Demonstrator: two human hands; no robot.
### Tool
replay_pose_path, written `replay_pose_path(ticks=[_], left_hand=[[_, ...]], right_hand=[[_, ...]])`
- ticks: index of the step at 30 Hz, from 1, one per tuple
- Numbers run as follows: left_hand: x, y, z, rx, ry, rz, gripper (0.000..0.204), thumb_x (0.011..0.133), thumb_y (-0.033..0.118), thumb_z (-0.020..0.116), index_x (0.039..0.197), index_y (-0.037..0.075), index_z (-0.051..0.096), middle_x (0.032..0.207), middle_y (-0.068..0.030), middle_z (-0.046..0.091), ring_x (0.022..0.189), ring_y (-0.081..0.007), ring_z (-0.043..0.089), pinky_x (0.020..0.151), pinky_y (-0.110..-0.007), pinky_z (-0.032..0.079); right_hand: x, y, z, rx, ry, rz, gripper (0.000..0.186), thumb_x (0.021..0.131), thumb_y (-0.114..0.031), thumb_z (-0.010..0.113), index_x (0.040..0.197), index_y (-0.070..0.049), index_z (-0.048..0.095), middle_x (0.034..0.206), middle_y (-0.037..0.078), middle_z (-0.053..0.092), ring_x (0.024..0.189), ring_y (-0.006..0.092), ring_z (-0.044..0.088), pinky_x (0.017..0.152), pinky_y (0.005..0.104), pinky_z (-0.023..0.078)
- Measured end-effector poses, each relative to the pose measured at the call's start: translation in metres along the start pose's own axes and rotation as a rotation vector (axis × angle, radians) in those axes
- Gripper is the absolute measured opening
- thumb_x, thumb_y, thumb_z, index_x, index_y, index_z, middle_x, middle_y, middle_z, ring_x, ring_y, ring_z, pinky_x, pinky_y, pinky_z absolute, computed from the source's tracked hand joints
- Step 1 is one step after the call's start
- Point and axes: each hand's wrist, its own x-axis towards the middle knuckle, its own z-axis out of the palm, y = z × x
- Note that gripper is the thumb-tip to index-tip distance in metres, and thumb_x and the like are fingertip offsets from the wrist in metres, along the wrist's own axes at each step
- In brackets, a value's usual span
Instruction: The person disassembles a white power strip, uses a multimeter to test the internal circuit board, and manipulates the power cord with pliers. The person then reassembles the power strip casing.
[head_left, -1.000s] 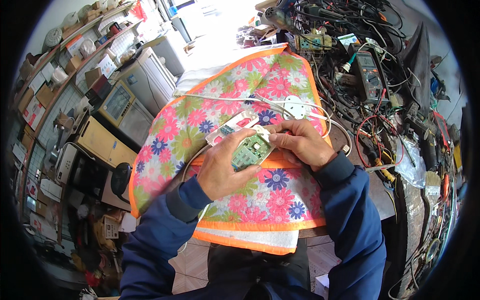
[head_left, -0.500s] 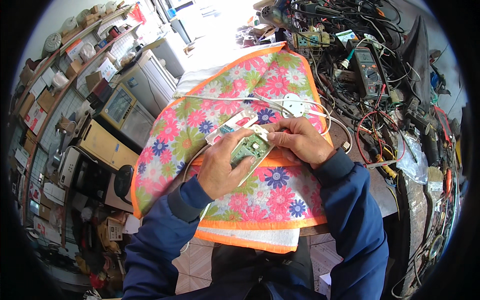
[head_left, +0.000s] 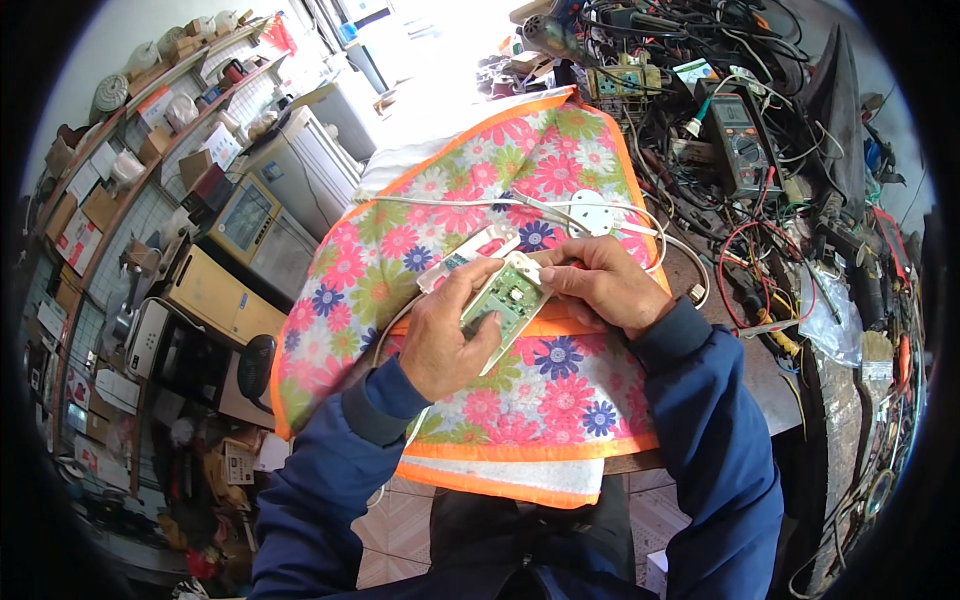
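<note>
My left hand point(head_left: 450, 335) grips an open cream plastic housing with a green circuit board point(head_left: 515, 292), its thumb resting on the board. My right hand point(head_left: 605, 285) is closed at the housing's upper right end, pinching there; a small red item shows among its fingers, too hidden to name. A white cover piece point(head_left: 488, 240) with red parts inside lies just beyond the housing on a flowered, orange-edged padded cloth point(head_left: 430, 390). White cords point(head_left: 420, 200) run across the cloth, and a round white disc point(head_left: 590, 210) sits behind my right hand.
The bench's right side holds tangled cables, a multimeter point(head_left: 741, 145), red test leads, a brush point(head_left: 876, 360) and tools. On the left are shelves point(head_left: 130, 140) with boxes and several appliances point(head_left: 205, 290). A tiled floor point(head_left: 385, 550) shows below the cloth.
My left thumb has moved up from the housing's lower edge onto the circuit board. My right hand stays at the upper end. The whole view has shifted very slightly.
</note>
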Motion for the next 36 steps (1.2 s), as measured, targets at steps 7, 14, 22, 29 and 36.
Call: replay_pose_path(ticks=[7, 14, 22, 29, 36], left_hand=[[0.001, 0.0, -0.001, -0.011, -0.012, -0.024, 0.05, 0.085, -0.001, 0.062, 0.134, -0.001, 0.05, 0.119, -0.0223, 0.067, 0.113, -0.031, 0.068, 0.097, -0.038, 0.052], [0.0, -0.002, -0.001, -0.013, -0.002, -0.042, 0.048, 0.085, -0.001, 0.062, 0.132, -0.001, 0.052, 0.116, -0.0215, 0.067, 0.109, -0.0319, 0.069, 0.094, -0.039, 0.053], [0.005, 0.006, -0.01, 0.259, -0.029, 0.098, 0.031, 0.091, -0.006, 0.059, 0.121, -0.001, 0.062, 0.116, -0.0177, 0.067, 0.104, -0.0221, 0.069, 0.089, -0.032, 0.054], [0.005, 0.007, -0.009, 0.231, -0.006, 0.045, 0.027, 0.09, -0.003, 0.064, 0.117, 0.0, 0.065, 0.108, -0.0171, 0.068, 0.093, -0.0224, 0.07, 0.078, -0.032, 0.055], [0.006, 0.001, -0.009, 0.271, 0.013, 0.119, 0.022, 0.089, -0.003, 0.067, 0.111, 0.001, 0.068, 0.104, -0.0155, 0.068, 0.09, -0.025, 0.07, 0.076, -0.032, 0.055]], right_hand=[[0.0, 0.001, 0.0, 0.023, -0.004, 0.007, 0.024, 0.098, -0.015, 0.063, 0.11, 0.005, 0.068, 0.064, 0.002, 0.057, 0.048, 0.0072, 0.048, 0.043, 0.0243, 0.036], [-0.001, -0.003, 0.003, -0.021, -0.003, 0.024, 0.022, 0.1, -0.016, 0.063, 0.11, 0.003, 0.067, 0.06, -0.001, 0.053, 0.043, 0.0063, 0.044, 0.041, 0.0242, 0.032], [-0.001, -0.003, 0.0, -0.077, 0.004, 0.032, 0.028, 0.098, -0.017, 0.064, 0.116, 0.003, 0.069, 0.064, 0.0, 0.057, 0.049, 0.0066, 0.048, 0.044, 0.0242, 0.037], [-0.003, -0.005, 0.002, -0.076, -0.01, 0.015, 0.026, 0.098, -0.016, 0.064, 0.113, 0.004, 0.07, 0.064, -0.001, 0.057, 0.048, 0.0055, 0.046, 0.044, 0.0238, 0.035], [-0.002, -0.006, 0.002, -0.081, -0.032, 0.021, 0.025, 0.096, -0.014, 0.066, 0.113, 0.005, 0.068, 0.067, -0.001, 0.058, 0.051, 0.0043, 0.047, 0.044, 0.0225, 0.035]])
